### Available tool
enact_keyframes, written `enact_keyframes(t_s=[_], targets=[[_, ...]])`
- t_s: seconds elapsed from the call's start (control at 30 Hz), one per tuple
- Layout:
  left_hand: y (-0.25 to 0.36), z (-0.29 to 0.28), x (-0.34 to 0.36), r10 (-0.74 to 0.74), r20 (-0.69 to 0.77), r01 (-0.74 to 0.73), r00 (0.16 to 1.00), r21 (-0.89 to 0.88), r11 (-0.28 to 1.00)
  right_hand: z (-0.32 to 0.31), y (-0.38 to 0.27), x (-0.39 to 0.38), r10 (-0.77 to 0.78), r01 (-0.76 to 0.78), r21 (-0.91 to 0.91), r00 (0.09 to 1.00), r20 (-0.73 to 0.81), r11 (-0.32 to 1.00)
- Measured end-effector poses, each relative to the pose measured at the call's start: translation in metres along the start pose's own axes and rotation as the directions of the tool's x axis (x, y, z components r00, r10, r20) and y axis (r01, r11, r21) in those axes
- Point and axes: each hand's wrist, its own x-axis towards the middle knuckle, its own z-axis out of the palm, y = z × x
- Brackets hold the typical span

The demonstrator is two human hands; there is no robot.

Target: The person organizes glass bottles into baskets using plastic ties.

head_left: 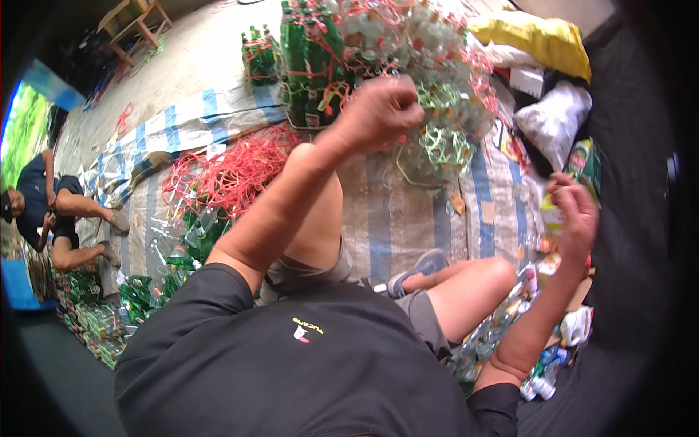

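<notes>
My left hand is raised in front of the bundled bottles, its fingers curled closed and partly blurred. Whatever it may hold does not show. Farther right, my right hand is also up, with its fingers pinched together; I cannot make out anything between them. Behind my left hand stand green glass bottles bound with red string. Clear bottles are packed beside them, wound with pink string. Pale green string loops round the nearest clear ones. A tangled heap of red string lies left of my left forearm.
Loose green and clear bottles lie at my left, and more bottles and cans at my right. A striped tarp covers the floor. Yellow and white sacks sit at far right. Another person sits at far left.
</notes>
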Motion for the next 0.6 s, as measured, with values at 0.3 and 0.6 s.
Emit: enact_keyframes(t_s=[0.3,0.6], targets=[[0.031,-0.101,0.027,-0.062,-0.192,0.078,0.979,0.079,0.994,-0.025,-0.061,-0.033,-0.011,-0.012,-0.123,0.984,-0.179,0.992],[-0.028,0.055,0.043,-0.237,0.794,-0.176,0.560,0.393,0.902,0.049,0.123,-0.005,0.554,-0.436,-0.358,0.749,0.364,0.826]])
